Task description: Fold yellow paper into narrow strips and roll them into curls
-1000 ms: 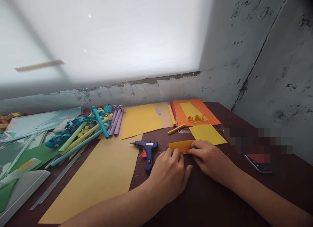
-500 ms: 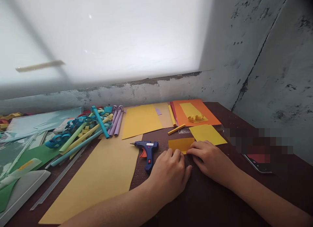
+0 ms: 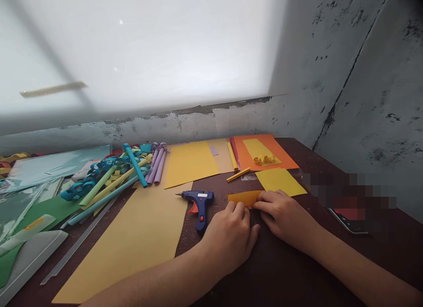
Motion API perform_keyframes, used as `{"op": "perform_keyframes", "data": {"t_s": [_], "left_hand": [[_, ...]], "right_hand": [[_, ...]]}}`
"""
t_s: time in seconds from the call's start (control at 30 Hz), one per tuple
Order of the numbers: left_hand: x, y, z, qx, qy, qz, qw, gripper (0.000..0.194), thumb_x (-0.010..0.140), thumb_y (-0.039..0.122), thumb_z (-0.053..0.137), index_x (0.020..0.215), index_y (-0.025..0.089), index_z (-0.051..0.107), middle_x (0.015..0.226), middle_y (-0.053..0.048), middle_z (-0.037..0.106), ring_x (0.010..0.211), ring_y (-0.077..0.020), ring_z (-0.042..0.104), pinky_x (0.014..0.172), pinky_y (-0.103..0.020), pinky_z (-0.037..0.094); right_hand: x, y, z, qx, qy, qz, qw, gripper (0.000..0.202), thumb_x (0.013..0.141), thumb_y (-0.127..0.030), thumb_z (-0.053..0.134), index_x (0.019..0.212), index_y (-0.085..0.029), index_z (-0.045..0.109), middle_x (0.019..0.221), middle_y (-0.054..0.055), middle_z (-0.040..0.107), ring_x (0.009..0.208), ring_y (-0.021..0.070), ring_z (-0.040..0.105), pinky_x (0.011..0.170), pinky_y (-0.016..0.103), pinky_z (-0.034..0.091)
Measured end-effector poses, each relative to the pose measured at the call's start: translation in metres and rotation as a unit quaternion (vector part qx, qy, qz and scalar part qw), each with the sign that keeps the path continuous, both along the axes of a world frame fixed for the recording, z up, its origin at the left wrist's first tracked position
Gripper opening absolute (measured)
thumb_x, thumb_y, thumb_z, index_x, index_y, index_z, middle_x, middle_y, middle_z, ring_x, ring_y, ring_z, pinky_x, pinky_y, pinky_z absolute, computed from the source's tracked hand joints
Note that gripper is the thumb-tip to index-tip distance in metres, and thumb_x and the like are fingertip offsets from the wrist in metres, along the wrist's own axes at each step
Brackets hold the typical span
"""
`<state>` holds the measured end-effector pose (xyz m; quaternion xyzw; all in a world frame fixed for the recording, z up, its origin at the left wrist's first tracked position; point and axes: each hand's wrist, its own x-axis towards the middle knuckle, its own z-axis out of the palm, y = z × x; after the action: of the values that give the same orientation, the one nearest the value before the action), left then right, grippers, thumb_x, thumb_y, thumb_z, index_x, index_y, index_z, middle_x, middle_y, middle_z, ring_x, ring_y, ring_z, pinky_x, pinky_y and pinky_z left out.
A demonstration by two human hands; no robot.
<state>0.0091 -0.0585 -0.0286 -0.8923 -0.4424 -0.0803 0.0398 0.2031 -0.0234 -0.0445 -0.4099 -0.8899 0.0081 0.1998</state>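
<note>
Between my hands, a small piece of orange-yellow paper (image 3: pixel 243 197) rests on the dark table, its near edge bent over under my fingers. My left hand (image 3: pixel 231 230) has its curled fingertips closed on the left part of that edge. On the right part, my right hand (image 3: pixel 280 213) pinches the same paper, thumb tucked below. The fold itself is mostly hidden by the fingers. Just left of my left hand lies a blue glue gun (image 3: pixel 200 205) with an orange trigger, nozzle pointing left. A yellow paper sheet (image 3: pixel 280 181) lies beyond my right hand.
A large tan sheet (image 3: pixel 142 241) covers the table's left middle. Purple paper tubes (image 3: pixel 157 166), teal paper chains (image 3: pixel 95 170) and a green sheet (image 3: pixel 53 212) pile up at left. Orange sheets (image 3: pixel 284 155) and a yellow paper tube (image 3: pixel 232 156) lie behind. A phone (image 3: pixel 350 223) is at right.
The paper's upright part has tipped lower and curved towards me as my fingers bend its near edge. Both hands stay in almost the same place.
</note>
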Motion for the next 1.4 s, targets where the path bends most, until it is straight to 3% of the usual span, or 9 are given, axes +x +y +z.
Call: {"op": "perform_keyframes", "data": {"t_s": [0.47,0.7,1.0,1.4], "left_hand": [[0.001,0.000,-0.001,0.001,0.001,0.004,1.000,0.036,0.102,0.036,0.046,0.106,0.011,0.071,0.097,-0.011,0.066,0.095,-0.0284,0.063,0.078,-0.043,0.061],[0.002,0.000,0.001,0.007,0.010,0.009,1.000,0.037,0.103,0.037,0.045,0.104,0.012,0.073,0.097,-0.010,0.067,0.095,-0.0278,0.063,0.078,-0.041,0.061],[0.003,0.001,0.000,0.011,0.014,0.011,1.000,0.038,0.102,0.037,0.046,0.098,0.011,0.073,0.095,-0.011,0.067,0.094,-0.0280,0.063,0.076,-0.040,0.061],[0.002,0.000,0.000,0.005,0.014,0.013,1.000,0.038,0.102,0.038,0.046,0.098,0.012,0.072,0.095,-0.011,0.066,0.094,-0.0277,0.063,0.074,-0.039,0.061]], "right_hand": [[-0.003,-0.002,0.007,0.017,-0.014,0.004,1.000,0.031,0.090,-0.008,0.055,0.098,-0.025,0.079,0.092,0.006,0.068,0.081,0.0206,0.057,0.078,0.035,0.038],[0.001,-0.001,0.003,0.040,-0.027,-0.030,0.998,0.022,0.085,-0.010,0.062,0.082,-0.024,0.079,0.087,0.005,0.068,0.080,0.0208,0.055,0.077,0.036,0.034],[0.008,0.001,0.003,0.029,-0.024,-0.055,0.998,0.026,0.085,-0.008,0.057,0.072,-0.022,0.075,0.079,0.003,0.069,0.078,0.0203,0.056,0.075,0.037,0.033],[0.011,0.003,0.005,0.114,-0.014,-0.058,0.992,0.027,0.079,-0.004,0.055,0.057,-0.019,0.063,0.066,0.002,0.065,0.068,0.0179,0.052,0.070,0.035,0.031]]}}
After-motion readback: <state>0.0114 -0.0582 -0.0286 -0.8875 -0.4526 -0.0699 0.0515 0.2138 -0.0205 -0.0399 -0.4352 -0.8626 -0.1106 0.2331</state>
